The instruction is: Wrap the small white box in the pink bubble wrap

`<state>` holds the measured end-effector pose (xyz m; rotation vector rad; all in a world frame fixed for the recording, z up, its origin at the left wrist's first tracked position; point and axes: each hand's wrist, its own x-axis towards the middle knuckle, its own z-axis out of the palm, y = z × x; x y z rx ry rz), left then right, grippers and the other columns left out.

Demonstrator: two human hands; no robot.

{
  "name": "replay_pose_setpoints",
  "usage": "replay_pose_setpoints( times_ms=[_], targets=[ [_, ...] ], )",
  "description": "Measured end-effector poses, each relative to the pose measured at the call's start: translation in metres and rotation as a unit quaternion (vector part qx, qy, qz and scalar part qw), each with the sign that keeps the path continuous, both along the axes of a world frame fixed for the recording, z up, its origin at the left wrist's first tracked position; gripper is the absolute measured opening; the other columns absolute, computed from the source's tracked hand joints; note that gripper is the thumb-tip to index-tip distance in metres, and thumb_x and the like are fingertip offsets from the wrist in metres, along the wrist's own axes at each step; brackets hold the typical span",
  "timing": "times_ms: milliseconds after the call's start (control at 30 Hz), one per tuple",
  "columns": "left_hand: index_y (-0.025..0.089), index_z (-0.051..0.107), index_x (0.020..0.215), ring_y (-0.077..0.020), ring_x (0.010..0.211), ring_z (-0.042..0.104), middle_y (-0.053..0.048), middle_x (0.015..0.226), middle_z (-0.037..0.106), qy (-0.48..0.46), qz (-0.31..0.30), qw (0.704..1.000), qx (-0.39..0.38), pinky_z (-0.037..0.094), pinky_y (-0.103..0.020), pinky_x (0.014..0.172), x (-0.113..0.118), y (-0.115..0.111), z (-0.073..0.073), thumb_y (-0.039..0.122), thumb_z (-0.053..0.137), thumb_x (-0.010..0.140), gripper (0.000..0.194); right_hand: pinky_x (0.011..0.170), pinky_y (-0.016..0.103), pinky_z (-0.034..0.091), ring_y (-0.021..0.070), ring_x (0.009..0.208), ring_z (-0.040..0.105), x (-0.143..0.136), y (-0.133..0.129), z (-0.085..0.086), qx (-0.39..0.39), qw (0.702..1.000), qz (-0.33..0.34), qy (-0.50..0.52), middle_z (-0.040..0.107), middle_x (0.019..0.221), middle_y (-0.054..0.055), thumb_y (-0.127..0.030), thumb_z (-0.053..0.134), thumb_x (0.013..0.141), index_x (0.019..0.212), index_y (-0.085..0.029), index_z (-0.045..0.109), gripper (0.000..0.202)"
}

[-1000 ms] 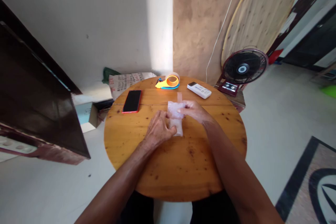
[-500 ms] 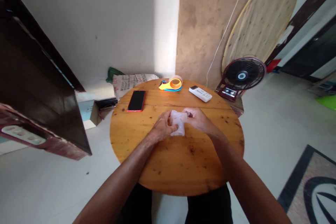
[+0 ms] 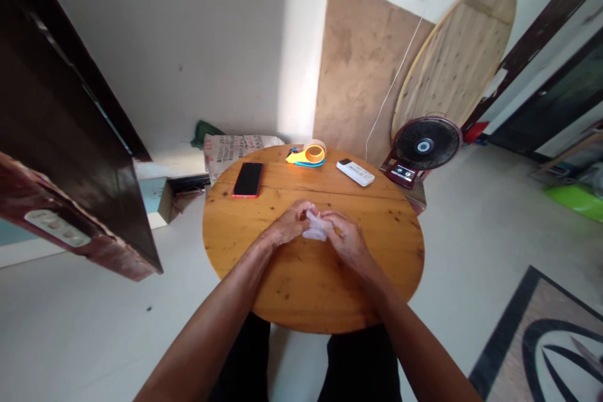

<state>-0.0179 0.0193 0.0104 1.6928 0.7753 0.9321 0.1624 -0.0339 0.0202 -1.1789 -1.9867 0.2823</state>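
Observation:
A small whitish, translucent plastic wrapping [image 3: 315, 230] is between my two hands, just above the middle of the round wooden table [image 3: 301, 298]. My left hand [image 3: 293, 224] pinches its left and upper edge, fingers curled. On the other side my right hand [image 3: 346, 240] grips the right edge between thumb and fingers. What the wrapping contains, if anything, cannot be made out.
A phone with a red edge [image 3: 247, 179] lies at the table's back left. At the back are a yellow tape dispenser [image 3: 308, 155] and a white device [image 3: 355, 172]. Beyond the right edge stands a dark fan [image 3: 425, 146]; a dark door [image 3: 70, 119] is at left.
The wrapping lay spread out and now looks folded and bunched up. My right hand has come lower and its fingers have closed nearer my left hand. The view has shifted slightly.

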Motion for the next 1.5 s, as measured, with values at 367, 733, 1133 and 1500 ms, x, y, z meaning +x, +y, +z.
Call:
replay_pose_setpoints(
  times_ms=[367, 733, 1133, 1500],
  targets=[
    [0.016, 0.055, 0.088, -0.0113, 0.072, 0.051, 0.001, 0.080, 0.056, -0.002, -0.062, 0.995, -0.077, 0.039, -0.022, 0.067, -0.009, -0.002, 0.006, 0.027, 0.062, 0.070, 0.022, 0.088, 0.039, 0.046, 0.0241, 0.102, 0.061, -0.001, -0.011, -0.005, 0.108, 0.981, -0.015, -0.160, 0.065, 0.118, 0.009, -0.013, 0.054, 0.079, 0.112, -0.021, 0.062, 0.034],
    [0.019, 0.058, 0.101, -0.0195, 0.101, 0.056, -0.002, 0.111, 0.061, 0.064, -0.134, 0.988, -0.033, 0.041, -0.029, 0.091, -0.022, -0.003, 0.015, 0.018, 0.063, 0.068, 0.034, 0.094, 0.040, 0.045, 0.0253, 0.110, 0.055, -0.001, -0.015, -0.007, 0.081, 0.986, -0.001, -0.144, 0.060, 0.121, 0.011, -0.005, 0.049, 0.070, 0.108, -0.018, 0.061, 0.042],
    [0.016, 0.053, 0.085, -0.0113, 0.076, 0.050, 0.000, 0.083, 0.054, -0.020, -0.065, 0.998, 0.005, 0.042, -0.023, 0.070, 0.002, -0.005, 0.000, 0.022, 0.066, 0.069, 0.022, 0.097, 0.046, 0.042, 0.0279, 0.118, 0.050, 0.000, -0.010, -0.017, 0.067, 0.989, -0.003, -0.133, 0.054, 0.129, 0.014, -0.012, 0.054, 0.074, 0.119, -0.018, 0.052, 0.045],
    [0.015, 0.057, 0.097, -0.0115, 0.070, 0.055, -0.001, 0.082, 0.061, -0.024, -0.003, 0.996, -0.084, 0.042, -0.021, 0.061, 0.002, -0.002, -0.003, 0.035, 0.068, 0.072, 0.034, 0.094, 0.037, 0.046, 0.0214, 0.104, 0.060, 0.003, -0.008, -0.012, -0.086, 0.993, 0.014, 0.084, 0.064, 0.115, 0.008, -0.026, 0.063, 0.077, 0.119, -0.020, 0.052, 0.044]
  ],
)
